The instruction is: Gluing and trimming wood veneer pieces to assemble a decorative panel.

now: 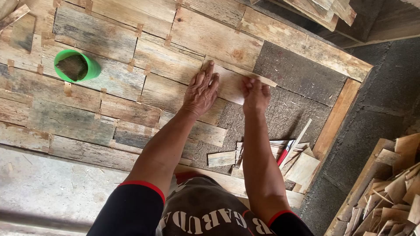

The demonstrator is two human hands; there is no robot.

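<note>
You knelt over a patchwork wooden panel (87, 113) on concrete; your left hand (201, 91) pressed flat and your right hand (256, 94) pinched a thin veneer piece (232, 83). Its fingertips stayed hidden.

A single head-worn camera looks steeply down, from just above the person's chest, along both forearms onto a panel of wood veneer pieces (109, 100). It faces away from the body, fairly near the work. The frame reaches a scrap pile (389, 192) at right, probably on the floor. No second view shares the scene.
</note>
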